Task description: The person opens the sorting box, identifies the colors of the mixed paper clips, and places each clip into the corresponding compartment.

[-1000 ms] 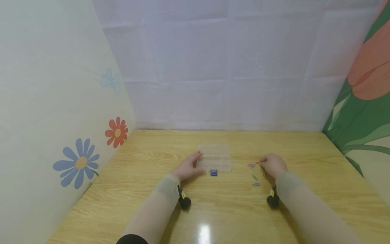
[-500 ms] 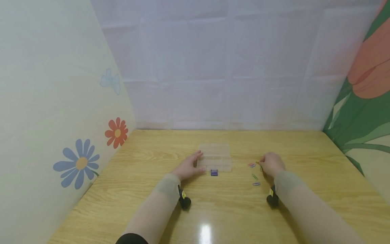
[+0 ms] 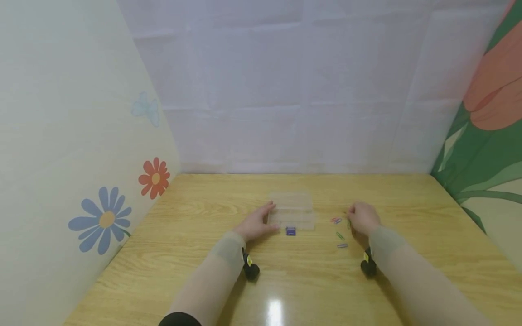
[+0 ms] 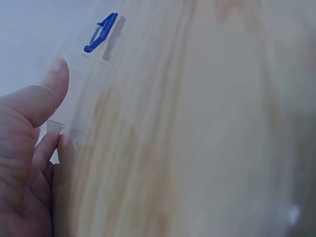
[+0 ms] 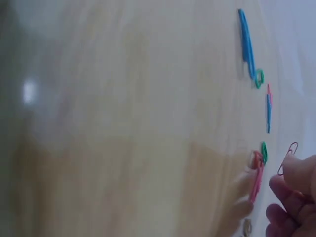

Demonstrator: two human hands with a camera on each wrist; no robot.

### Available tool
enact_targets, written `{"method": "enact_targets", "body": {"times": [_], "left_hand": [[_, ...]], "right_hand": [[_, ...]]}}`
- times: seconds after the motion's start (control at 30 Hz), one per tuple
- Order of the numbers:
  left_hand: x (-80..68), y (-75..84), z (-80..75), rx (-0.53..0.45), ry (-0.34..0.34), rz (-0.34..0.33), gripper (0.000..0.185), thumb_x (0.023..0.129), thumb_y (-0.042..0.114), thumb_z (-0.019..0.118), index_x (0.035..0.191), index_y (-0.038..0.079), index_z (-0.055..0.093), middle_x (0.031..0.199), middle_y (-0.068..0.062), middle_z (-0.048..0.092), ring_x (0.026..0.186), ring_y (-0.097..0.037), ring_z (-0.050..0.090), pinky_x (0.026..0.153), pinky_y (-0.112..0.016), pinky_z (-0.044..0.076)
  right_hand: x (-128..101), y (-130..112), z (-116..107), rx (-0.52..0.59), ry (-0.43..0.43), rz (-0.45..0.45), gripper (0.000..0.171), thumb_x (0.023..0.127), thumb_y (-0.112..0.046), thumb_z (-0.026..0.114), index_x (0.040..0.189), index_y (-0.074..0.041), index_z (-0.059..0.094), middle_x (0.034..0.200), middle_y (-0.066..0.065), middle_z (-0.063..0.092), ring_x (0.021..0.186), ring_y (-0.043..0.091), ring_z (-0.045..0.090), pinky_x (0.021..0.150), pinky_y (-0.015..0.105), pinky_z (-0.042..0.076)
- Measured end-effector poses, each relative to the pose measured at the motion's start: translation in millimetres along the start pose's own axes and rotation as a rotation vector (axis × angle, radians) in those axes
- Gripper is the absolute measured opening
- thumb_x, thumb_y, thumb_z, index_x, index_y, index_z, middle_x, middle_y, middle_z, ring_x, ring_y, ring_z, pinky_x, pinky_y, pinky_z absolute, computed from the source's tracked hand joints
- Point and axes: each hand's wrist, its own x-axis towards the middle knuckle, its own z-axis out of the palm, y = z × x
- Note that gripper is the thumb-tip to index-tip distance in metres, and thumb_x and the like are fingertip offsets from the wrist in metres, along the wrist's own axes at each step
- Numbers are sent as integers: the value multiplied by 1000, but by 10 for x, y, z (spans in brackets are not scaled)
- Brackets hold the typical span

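Observation:
A clear plastic compartment box (image 3: pixel 291 201) with a blue-purple latch (image 3: pixel 291 231) on its front lies on the table. My left hand (image 3: pixel 257 222) rests at its left side, thumb near the front corner, fingers spread along the edge. In the left wrist view the thumb (image 4: pixel 55 89) is extended, close to the latch. My right hand (image 3: pixel 364 218) pinches a thin reddish paper clip (image 5: pixel 294 146) between thumb and index finger, just over the table. Loose paper clips lie beside it: a green one (image 3: pixel 340 236), a bluish-purple one (image 3: pixel 342 245) and a pink one (image 3: pixel 334 220).
The wood-grain table (image 3: pixel 220 199) ends at a white cloth backdrop (image 3: pixel 261 104). Flower-printed panels stand at left and right. Below the right hand lie a red clip (image 5: pixel 256 182) and a green clip (image 5: pixel 264 154). Each wrist wears a black camera.
The right hand has risen slightly with the paper clip, which lay at its fingertips before. The box and left hand have shifted slightly to the right.

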Motion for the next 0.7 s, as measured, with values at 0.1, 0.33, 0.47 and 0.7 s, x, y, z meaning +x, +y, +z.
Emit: {"method": "enact_targets", "body": {"times": [0.1, 0.33, 0.47, 0.7], "left_hand": [[-8, 12, 2, -18, 1, -10, 77, 87, 37, 71, 150, 12, 33, 159, -2, 22, 144, -26, 22, 117, -43, 18], [-19, 6, 16, -96, -1, -32, 78, 86, 34, 72, 150, 13, 33, 159, -1, 21, 144, -25, 20, 117, -42, 18], [-28, 6, 19, -90, 3, -33, 78, 86, 34, 72, 150, 14, 33, 159, 0, 21, 144, -25, 21, 117, -43, 18], [-19, -9, 29, -73, 2, -35, 79, 86, 39, 72, 150, 16, 33, 159, 1, 21, 144, -24, 21, 117, -43, 18]], "right_hand": [[-10, -21, -38, 59, -2, 7, 16, 98, -9, 49, 104, 3, 57, 93, 14, 60, 85, 28, 57, 73, 41, 50], [-17, -90, -86, 126, 12, -30, 22, 99, -12, 51, 115, 3, 56, 112, 21, 61, 103, 36, 57, 90, 51, 47], [-3, -137, -77, 183, 21, -60, 27, 100, -17, 52, 120, 0, 60, 124, 21, 59, 115, 39, 53, 99, 54, 41], [9, -293, -22, 336, -34, -42, 31, 100, -23, 52, 124, -4, 60, 128, 19, 58, 94, 29, 64, 84, 44, 52]]}}
